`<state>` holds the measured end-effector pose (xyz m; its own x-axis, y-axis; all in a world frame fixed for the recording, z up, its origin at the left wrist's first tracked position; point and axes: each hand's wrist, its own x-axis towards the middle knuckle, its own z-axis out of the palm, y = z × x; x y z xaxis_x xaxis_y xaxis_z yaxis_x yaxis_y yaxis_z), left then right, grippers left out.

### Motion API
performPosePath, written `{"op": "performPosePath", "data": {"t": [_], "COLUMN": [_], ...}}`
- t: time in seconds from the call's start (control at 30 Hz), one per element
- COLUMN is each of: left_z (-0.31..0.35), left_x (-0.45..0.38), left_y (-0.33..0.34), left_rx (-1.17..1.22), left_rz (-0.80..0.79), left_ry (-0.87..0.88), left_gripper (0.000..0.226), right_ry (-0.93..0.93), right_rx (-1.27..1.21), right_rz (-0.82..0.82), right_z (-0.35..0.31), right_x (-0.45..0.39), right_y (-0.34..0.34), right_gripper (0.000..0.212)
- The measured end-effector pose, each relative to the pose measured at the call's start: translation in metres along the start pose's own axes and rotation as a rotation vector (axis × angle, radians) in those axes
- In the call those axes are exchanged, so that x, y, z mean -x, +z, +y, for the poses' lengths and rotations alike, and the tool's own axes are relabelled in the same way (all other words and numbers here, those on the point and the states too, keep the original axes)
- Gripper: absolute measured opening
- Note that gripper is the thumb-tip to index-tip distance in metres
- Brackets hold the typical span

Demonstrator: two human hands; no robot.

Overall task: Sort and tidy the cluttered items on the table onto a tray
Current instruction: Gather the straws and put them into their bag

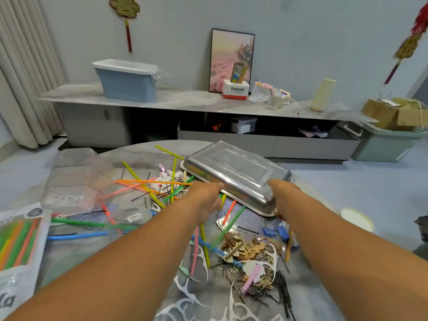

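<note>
Gripping the upturned tray (234, 167) at its near edge, left hand (203, 198) and right hand (281, 198).

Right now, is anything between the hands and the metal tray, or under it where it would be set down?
Nothing separates them: the left hand and right hand are at the near edge of the upside-down metal tray. Beneath its raised near edge, straws and patterned cards cover the table.

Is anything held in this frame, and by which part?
The upside-down metal tray is held by both hands at its near rim: the right hand has its grip at the near corner, the left hand further along the same edge.
</note>
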<state>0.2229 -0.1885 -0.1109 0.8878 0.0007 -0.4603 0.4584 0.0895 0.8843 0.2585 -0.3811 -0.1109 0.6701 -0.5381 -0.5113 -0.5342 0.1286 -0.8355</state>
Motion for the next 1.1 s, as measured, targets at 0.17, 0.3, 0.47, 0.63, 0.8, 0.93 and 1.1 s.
{"op": "performPosePath", "data": {"t": [0.17, 0.3, 0.47, 0.63, 0.8, 0.93, 1.1], "left_z": [-0.006, -0.001, 0.02, 0.035, 0.071, 0.105, 0.135], "left_x": [-0.019, -0.029, -0.026, -0.025, -0.018, -0.008, 0.0], "left_y": [0.027, 0.029, 0.027, 0.017, -0.016, -0.035, -0.053], "left_rx": [0.14, 0.216, 0.526, 0.688, 0.728, 0.745, 0.914], "left_rz": [-0.025, 0.088, 0.03, 0.153, 0.335, 0.392, 0.303], "left_ry": [-0.091, -0.054, -0.145, -0.055, 0.139, 0.21, 0.231], "left_gripper": [0.013, 0.022, 0.033, 0.038, 0.036, 0.041, 0.03], "right_ry": [-0.004, -0.034, -0.121, -0.356, -0.607, -0.254, -0.372], "right_rx": [-0.031, -0.184, -0.241, -0.085, 0.642, 0.835, 0.738], "right_rz": [-0.027, -0.103, -0.159, -0.185, 0.257, 0.327, 0.259], "right_z": [0.005, 0.0, 0.002, 0.018, 0.034, 0.058, 0.061], "right_x": [-0.017, -0.002, 0.044, 0.069, 0.052, 0.026, 0.007], "right_y": [0.003, 0.005, 0.016, 0.025, 0.005, -0.01, 0.01], "right_gripper": [0.086, 0.069, 0.058, 0.043, 0.034, 0.053, 0.05]}}
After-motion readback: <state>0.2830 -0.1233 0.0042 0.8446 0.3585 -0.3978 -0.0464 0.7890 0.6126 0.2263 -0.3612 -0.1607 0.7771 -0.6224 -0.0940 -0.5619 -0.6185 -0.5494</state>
